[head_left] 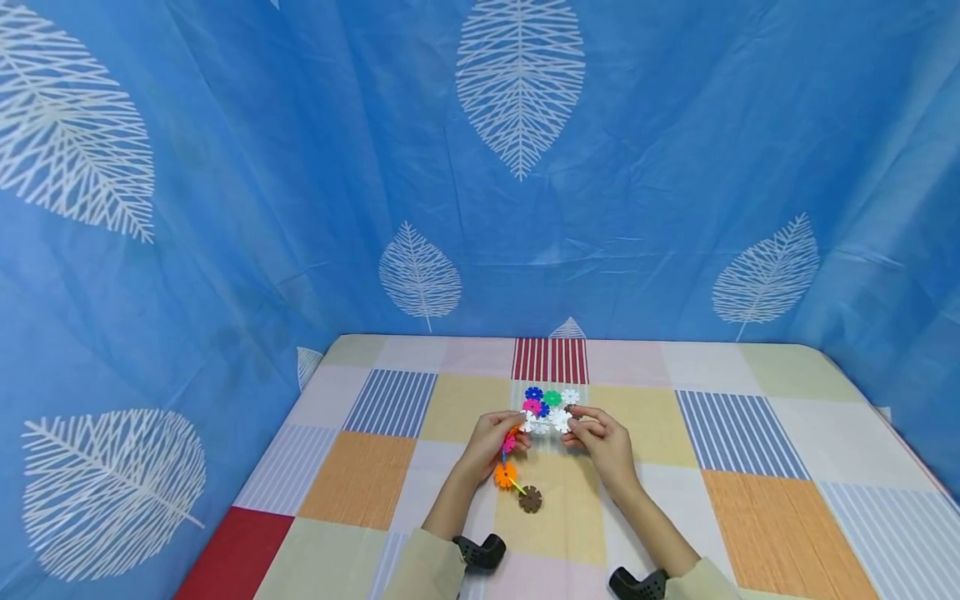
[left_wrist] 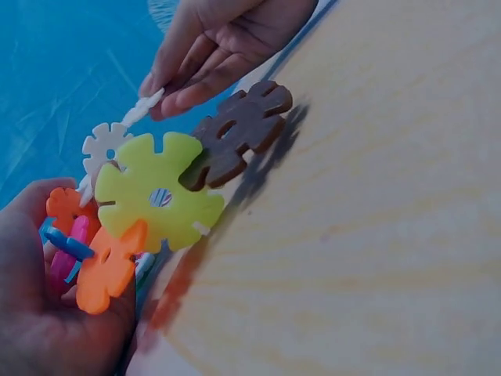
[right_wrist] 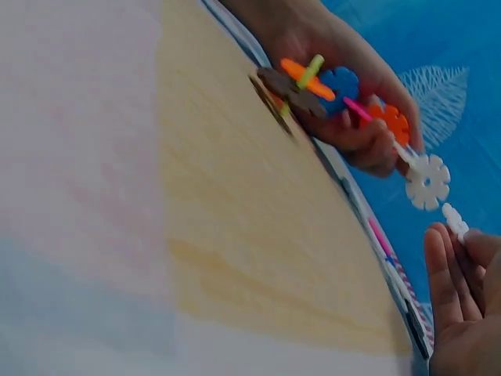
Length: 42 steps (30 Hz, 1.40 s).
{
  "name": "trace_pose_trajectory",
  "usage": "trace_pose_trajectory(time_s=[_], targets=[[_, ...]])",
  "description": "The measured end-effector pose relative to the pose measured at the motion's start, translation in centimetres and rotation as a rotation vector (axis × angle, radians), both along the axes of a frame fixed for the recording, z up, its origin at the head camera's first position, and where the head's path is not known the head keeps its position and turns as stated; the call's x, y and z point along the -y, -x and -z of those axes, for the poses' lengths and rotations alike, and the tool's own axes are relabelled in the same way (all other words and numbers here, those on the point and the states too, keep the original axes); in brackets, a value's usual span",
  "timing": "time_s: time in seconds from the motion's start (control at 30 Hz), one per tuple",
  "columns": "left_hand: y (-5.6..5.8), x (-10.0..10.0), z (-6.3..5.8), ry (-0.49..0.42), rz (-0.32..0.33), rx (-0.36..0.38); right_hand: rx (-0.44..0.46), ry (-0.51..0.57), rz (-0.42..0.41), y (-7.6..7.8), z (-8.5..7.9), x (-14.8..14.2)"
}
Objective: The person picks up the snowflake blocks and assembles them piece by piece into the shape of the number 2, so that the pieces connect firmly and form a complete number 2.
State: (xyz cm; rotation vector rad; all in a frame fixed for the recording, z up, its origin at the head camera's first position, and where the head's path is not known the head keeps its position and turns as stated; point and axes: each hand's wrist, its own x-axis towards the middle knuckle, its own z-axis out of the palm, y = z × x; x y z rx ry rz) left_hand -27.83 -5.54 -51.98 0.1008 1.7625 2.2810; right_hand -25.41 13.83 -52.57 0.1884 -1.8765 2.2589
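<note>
My left hand [head_left: 483, 446] grips a chain of slotted plastic flower discs by its upper end. Hanging from that hand, the chain runs through orange, pink and blue discs to a yellow-green disc [left_wrist: 129, 188] and a brown disc [left_wrist: 262, 129] at the low end. A white disc [right_wrist: 438, 174] sticks out at the chain's top, past the left fingertips. My right hand [head_left: 609, 450] pinches another white disc [right_wrist: 454, 222] between thumb and fingers, edge-on and close to the chain's white one.
Beyond the hands lie several loose discs on the patchwork tablecloth [head_left: 645, 417], among them a green disc [head_left: 552, 398], a pink disc [head_left: 531, 407] and a white disc [head_left: 571, 396]. A blue leaf-print curtain [head_left: 637, 167] hangs behind the table and along its sides.
</note>
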Motion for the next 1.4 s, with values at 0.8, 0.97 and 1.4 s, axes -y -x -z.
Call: trace_pose_trajectory(time_s=[0.8,0.97,1.4], targets=[[-0.3,0.1,0.3,0.043,0.011,-0.061,0.133,-0.001,-0.065,-0.9,-0.5,1.5],[-0.3,0.2,0.2,0.069,0.026,-0.060,0.140,0.019,-0.085,-1.0,-0.3,1.4],[0.1,0.3,0.1,0.081,0.073,-0.018,0.021,-0.010,-0.031,-0.7,-0.1,1.0]])
